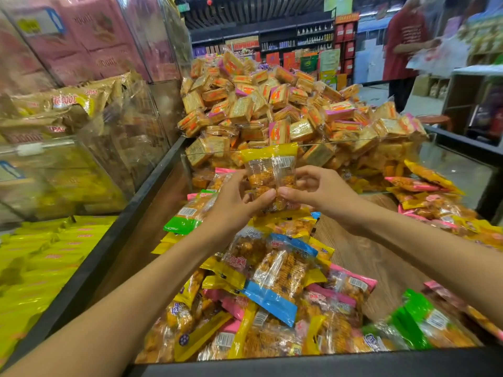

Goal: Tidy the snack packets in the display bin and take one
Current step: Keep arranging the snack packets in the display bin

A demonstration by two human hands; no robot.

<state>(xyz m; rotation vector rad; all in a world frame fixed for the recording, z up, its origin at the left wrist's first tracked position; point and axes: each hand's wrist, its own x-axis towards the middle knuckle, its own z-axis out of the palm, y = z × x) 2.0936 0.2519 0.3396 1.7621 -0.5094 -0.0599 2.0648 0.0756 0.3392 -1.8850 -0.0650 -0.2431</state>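
A yellow-ended snack packet [269, 172] with a clear middle was held upright above the display bin [152, 202], its yellow top edge level with the clear divider [408, 140] behind it. Both hands gripped it: the left hand [234, 202] had its thumb on the lower front of the packet and its fingers curled behind the left side; the right hand [321, 191] pinched the lower right side, thumb tip almost touching the left thumb. Directly below, loose snack packets [275, 278] with yellow, blue, pink and green ends lay heaped in the bin, overlapping at mixed angles, some showing barcodes. A bare strip of wood-grain bin floor [364, 254] showed to the right of the heap, with more packets [430, 202] along the far right side. Behind the divider, square cracker packs [272, 110] in orange and pink wrappers were piled high. To the left, past the dark bin rim, a neighbouring bin held yellow packets [40, 262], and clear cases [81, 148] above it held tan bags. In the right background a person in a red shirt [402, 42] stood near shop shelves [294, 42]; detail there was blurred.
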